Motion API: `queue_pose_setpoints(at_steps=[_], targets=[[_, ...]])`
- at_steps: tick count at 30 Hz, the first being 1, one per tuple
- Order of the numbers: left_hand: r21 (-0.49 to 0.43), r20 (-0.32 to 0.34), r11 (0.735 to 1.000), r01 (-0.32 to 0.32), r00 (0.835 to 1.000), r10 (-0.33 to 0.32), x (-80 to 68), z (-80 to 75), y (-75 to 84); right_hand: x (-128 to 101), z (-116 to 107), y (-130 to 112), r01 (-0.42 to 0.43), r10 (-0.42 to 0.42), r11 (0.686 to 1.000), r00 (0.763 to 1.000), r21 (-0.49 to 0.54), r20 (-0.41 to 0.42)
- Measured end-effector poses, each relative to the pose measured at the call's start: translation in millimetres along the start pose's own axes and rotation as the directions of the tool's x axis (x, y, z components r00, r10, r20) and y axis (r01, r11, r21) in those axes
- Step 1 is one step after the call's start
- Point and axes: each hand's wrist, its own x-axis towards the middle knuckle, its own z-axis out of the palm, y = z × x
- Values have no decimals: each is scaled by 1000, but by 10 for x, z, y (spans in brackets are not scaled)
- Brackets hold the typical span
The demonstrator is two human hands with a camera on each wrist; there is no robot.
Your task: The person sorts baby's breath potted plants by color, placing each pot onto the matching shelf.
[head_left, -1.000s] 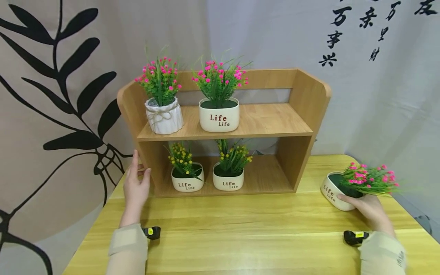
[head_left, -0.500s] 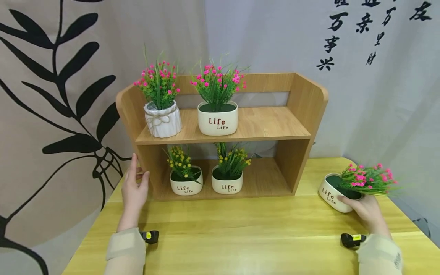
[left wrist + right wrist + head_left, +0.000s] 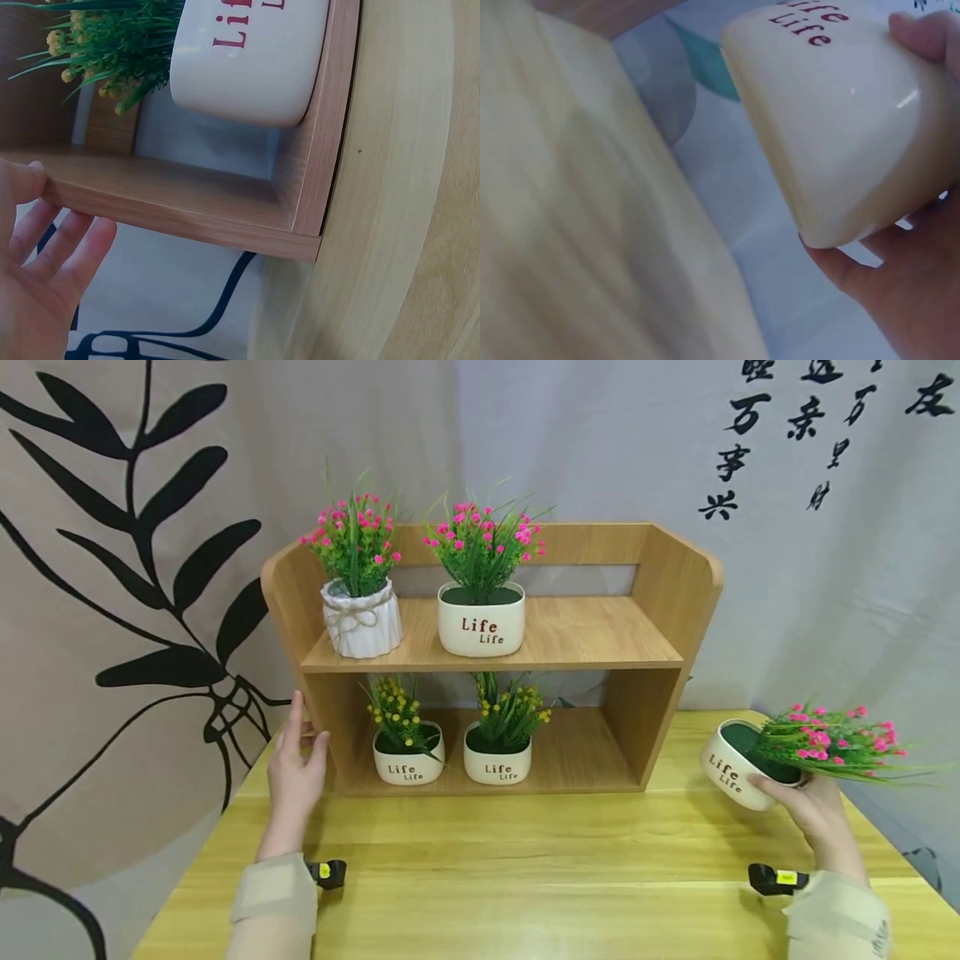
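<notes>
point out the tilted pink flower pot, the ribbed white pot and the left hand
tilted pink flower pot [image 3: 729, 767], head view, its white side
ribbed white pot [image 3: 362, 625], head view, front wall
left hand [image 3: 295, 779], head view, back of hand

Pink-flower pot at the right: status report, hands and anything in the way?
Right hand grips pot, tilted, clear of the table. Left hand rests on shelf left side. Upper shelf's right end free; nothing between.

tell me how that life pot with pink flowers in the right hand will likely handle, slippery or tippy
The pot looks glazed and smooth, with a shine on its side in the wrist view, so it may slip. The right hand holds it tilted, and the pink flowers lean far out sideways, so it probably pulls toward that side. It looks ceramic, so likely breakable if dropped.
</notes>
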Motion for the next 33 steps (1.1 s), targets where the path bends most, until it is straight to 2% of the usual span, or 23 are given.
queue_pose_setpoints(at_steps=[3,8,16,22,25,28,30,33], targets=[[-11,4,1000,-5,1000,5,22,-1,-3,0,2,-88,26,-26,1000,1000,10,3],[11,-5,1000,23,1000,-23,-3,-14,-8,31,-9,-294,107,-107,993,994,53,-2],[-5,-12,1000,9,1000,-9,11,11,0,34,-88,-590,106,-112,980,993,166,30],[0,-15,1000,13,1000,-13,-10,3,4,9,-68,-749,201,-220,937,975,286,38],[1,-15,1000,15,1000,-15,-14,-5,8,-12,-43,-835,211,-244,919,968,333,60],[-13,-9,1000,13,1000,-13,-11,-6,14,-32,3,-909,226,-285,886,954,405,92],[-22,-6,1000,14,1000,-14,-8,-4,19,-42,40,-951,242,-312,877,943,416,111],[-28,-5,1000,12,1000,-12,-4,-1,23,-46,107,-1006,266,-364,844,922,467,133]])
